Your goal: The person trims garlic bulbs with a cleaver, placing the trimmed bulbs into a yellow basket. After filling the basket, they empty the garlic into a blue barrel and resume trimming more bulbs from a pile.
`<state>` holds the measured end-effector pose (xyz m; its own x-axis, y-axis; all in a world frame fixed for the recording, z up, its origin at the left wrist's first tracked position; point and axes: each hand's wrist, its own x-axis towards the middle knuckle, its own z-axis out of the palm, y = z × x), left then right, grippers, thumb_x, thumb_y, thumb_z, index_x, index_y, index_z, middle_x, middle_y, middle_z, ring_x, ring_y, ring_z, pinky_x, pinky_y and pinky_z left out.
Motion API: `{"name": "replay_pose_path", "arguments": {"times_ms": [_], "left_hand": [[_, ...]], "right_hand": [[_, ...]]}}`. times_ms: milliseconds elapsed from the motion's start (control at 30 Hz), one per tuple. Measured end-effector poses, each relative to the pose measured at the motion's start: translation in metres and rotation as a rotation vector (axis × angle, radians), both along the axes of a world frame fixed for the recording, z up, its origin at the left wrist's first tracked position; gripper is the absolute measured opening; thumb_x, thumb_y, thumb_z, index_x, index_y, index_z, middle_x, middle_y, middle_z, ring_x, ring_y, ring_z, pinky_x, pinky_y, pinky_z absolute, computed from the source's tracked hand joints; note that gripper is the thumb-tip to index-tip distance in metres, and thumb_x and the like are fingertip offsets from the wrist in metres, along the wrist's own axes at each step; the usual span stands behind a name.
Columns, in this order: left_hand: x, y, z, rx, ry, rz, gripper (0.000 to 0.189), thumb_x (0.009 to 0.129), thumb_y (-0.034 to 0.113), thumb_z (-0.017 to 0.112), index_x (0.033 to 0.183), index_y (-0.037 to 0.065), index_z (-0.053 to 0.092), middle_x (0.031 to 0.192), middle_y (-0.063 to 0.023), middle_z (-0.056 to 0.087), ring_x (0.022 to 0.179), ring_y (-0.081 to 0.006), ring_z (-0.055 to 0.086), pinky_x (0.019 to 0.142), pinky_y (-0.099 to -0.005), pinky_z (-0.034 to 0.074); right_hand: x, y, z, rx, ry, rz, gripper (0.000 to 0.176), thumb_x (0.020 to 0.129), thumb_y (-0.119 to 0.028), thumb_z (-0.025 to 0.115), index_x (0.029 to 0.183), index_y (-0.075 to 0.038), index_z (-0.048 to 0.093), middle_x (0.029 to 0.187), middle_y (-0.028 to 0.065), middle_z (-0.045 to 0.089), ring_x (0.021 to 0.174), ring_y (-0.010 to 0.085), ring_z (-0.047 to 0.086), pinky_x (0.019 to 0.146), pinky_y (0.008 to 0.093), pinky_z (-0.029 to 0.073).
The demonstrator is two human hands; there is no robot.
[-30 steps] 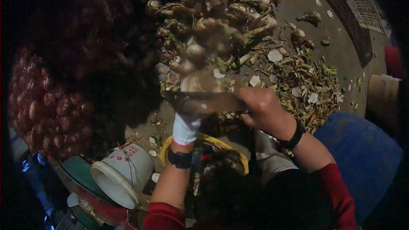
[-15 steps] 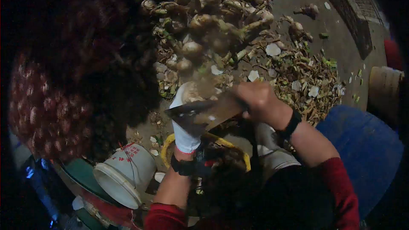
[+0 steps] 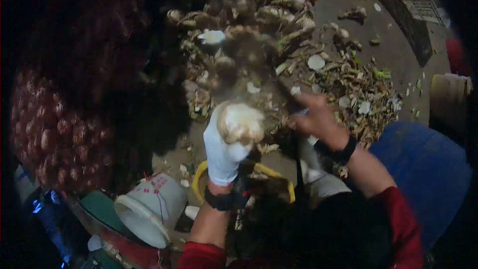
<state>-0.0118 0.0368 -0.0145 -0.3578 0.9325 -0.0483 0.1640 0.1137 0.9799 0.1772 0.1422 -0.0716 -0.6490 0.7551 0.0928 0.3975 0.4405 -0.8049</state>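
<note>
My left hand (image 3: 219,152), in a white glove, is wrapped around a large pale garlic bulb (image 3: 241,122) whose cut white face points up. To its right, my bare right hand (image 3: 321,122) grips a knife; the dark, blurred blade (image 3: 286,92) is seen nearly edge-on and stands apart from the bulb. A white garlic piece (image 3: 211,37) shows blurred over the heap. Beneath my left hand is a container with a yellow rim (image 3: 291,189), its contents too dark to make out.
Ahead lies a heap of garlic with stalks (image 3: 294,17), and trimmings (image 3: 353,89) spread to its right. A red mesh sack (image 3: 55,134) of bulbs stands left. Nearby are a tilted white bucket (image 3: 154,197), a blue object (image 3: 423,179) and a brown box (image 3: 448,97).
The knife has swung away from the bulb, from across my left wrist to the right, turning edge-on. The bulb's cut face now shows, and a white piece has appeared above the heap.
</note>
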Motion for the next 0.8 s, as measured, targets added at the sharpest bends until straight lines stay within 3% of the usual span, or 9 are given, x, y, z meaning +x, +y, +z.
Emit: {"name": "replay_pose_path", "arguments": {"times_ms": [33, 100, 200, 333, 400, 600, 700, 767, 800], "left_hand": [[0.002, 0.004, 0.006, -0.075, -0.028, -0.029, 0.066, 0.060, 0.018, 0.071, 0.116, -0.003, 0.042, 0.095, -0.0136, 0.060, 0.090, -0.0210, 0.059, 0.081, -0.0298, 0.046], [0.010, 0.006, 0.010, -0.114, -0.098, -0.038, 0.069, 0.057, 0.016, 0.073, 0.116, -0.002, 0.043, 0.101, -0.0136, 0.058, 0.094, -0.0209, 0.057, 0.082, -0.0301, 0.045], [0.006, 0.009, -0.001, -0.162, -0.007, -0.110, 0.080, 0.049, 0.013, 0.074, 0.120, -0.001, 0.041, 0.115, -0.0142, 0.050, 0.104, -0.0205, 0.052, 0.085, -0.0304, 0.044], [0.010, 0.006, 0.002, -0.139, -0.313, -0.066, 0.077, 0.051, 0.011, 0.073, 0.119, 0.000, 0.038, 0.106, -0.0119, 0.052, 0.095, -0.0194, 0.054, 0.082, -0.0308, 0.045], [0.007, -0.004, -0.014, -0.217, -0.901, 0.162, 0.061, 0.057, 0.011, 0.071, 0.110, 0.001, 0.043, 0.098, -0.0102, 0.054, 0.089, -0.0172, 0.055, 0.079, -0.0301, 0.046], [0.008, -0.016, -0.016, -0.050, -0.963, 0.322, 0.040, 0.068, 0.027, 0.064, 0.097, 0.003, 0.049, 0.091, -0.0072, 0.055, 0.084, -0.0139, 0.054, 0.074, -0.0260, 0.044], [-0.013, -0.055, -0.005, -0.081, -0.550, 0.215, 0.034, 0.068, 0.025, 0.062, 0.091, 0.002, 0.054, 0.086, -0.0064, 0.057, 0.080, -0.0145, 0.055, 0.071, -0.0255, 0.044], [-0.032, -0.070, -0.001, -0.505, -0.286, -0.429, 0.030, 0.064, 0.020, 0.068, 0.085, 0.001, 0.058, 0.087, -0.0076, 0.060, 0.077, -0.0140, 0.057, 0.067, -0.0263, 0.046], [-0.035, -0.063, 0.008, -0.503, -0.281, -0.428, 0.030, 0.064, 0.020, 0.068, 0.085, 0.001, 0.058, 0.087, -0.0076, 0.060, 0.077, -0.0140, 0.057, 0.067, -0.0263, 0.046]], "right_hand": [[-0.010, -0.003, 0.012, 0.010, -0.002, 0.000, 0.020, 0.070, -0.009, 0.060, 0.087, 0.001, 0.061, 0.073, 0.0148, 0.063, 0.067, 0.0243, 0.062, 0.062, 0.0322, 0.049], [-0.023, -0.019, 0.042, -0.723, 0.183, -0.106, 0.021, 0.072, -0.013, 0.061, 0.086, 0.002, 0.062, 0.072, 0.0106, 0.064, 0.063, 0.0139, 0.058, 0.061, 0.0283, 0.047], [-0.020, -0.012, 0.044, -0.877, 0.188, -0.186, 0.023, 0.072, -0.013, 0.060, 0.088, 0.003, 0.062, 0.073, 0.0072, 0.064, 0.063, 0.0065, 0.051, 0.058, 0.0258, 0.045], [-0.019, -0.011, 0.040, -0.269, 0.234, -0.022, 0.021, 0.067, -0.009, 0.063, 0.085, 0.001, 0.061, 0.068, 0.0119, 0.061, 0.057, 0.0155, 0.058, 0.054, 0.0272, 0.045], [-0.020, -0.009, 0.036, -0.154, 0.285, 0.002, 0.024, 0.065, -0.010, 0.065, 0.087, -0.001, 0.062, 0.069, 0.0143, 0.060, 0.058, 0.0224, 0.060, 0.054, 0.0288, 0.046], [0.028, -0.006, -0.041, -0.419, -0.135, 0.034, 0.028, 0.065, -0.012, 0.067, 0.090, 0.001, 0.061, 0.068, 0.0194, 0.058, 0.059, 0.0299, 0.059, 0.056, 0.0355, 0.046], [0.027, -0.006, -0.012, -0.526, -0.352, 0.023, 0.028, 0.070, -0.017, 0.064, 0.088, 0.004, 0.060, 0.071, 0.0161, 0.062, 0.064, 0.0173, 0.060, 0.061, 0.0315, 0.046], [0.014, 0.006, -0.010, -0.464, -0.284, 0.003, 0.028, 0.070, -0.018, 0.064, 0.089, 0.004, 0.060, 0.071, 0.0158, 0.062, 0.065, 0.0174, 0.060, 0.061, 0.0317, 0.046], [0.011, 0.007, -0.010, -0.421, -0.228, -0.021, 0.029, 0.071, -0.018, 0.064, 0.089, 0.004, 0.060, 0.071, 0.0156, 0.062, 0.066, 0.0176, 0.060, 0.062, 0.0319, 0.046]]}}
